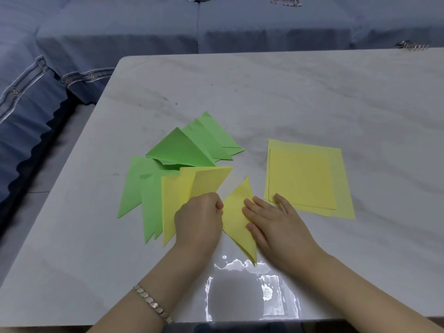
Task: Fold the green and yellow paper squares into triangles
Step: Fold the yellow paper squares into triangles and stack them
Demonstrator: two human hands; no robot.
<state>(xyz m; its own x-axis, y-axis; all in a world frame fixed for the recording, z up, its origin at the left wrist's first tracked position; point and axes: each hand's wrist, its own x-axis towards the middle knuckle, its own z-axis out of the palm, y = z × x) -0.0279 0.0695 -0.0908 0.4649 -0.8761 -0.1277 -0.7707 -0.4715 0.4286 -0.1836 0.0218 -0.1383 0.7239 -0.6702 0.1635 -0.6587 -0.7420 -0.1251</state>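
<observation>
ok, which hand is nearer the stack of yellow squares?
Right. The right hand lies flat on the yellow triangle, its outer finger reaching the near left corner of the stack. The left hand is curled further left, across that triangle.

**A:** How's the light?

**B:** Cool, even and fairly bright, coming from overhead or behind the camera. The glossy bench (312, 97) throws back a hard white glare patch at its near edge, between the forearms, with a dim rounded shape inside it.

**A:** Shadows?

**B:** Faint and soft-edged. There are only thin ones under the lifted green triangles (182, 150). The sofa (120, 32) drops into deep shade low on the left.

**A:** Sharpness?

**B:** Soft all over, with smeary detail. The left hand (198, 217) and right hand (271, 222) blur slightly at the fingers. The wide lens splays the bench's sides and stretches the corners.
</observation>
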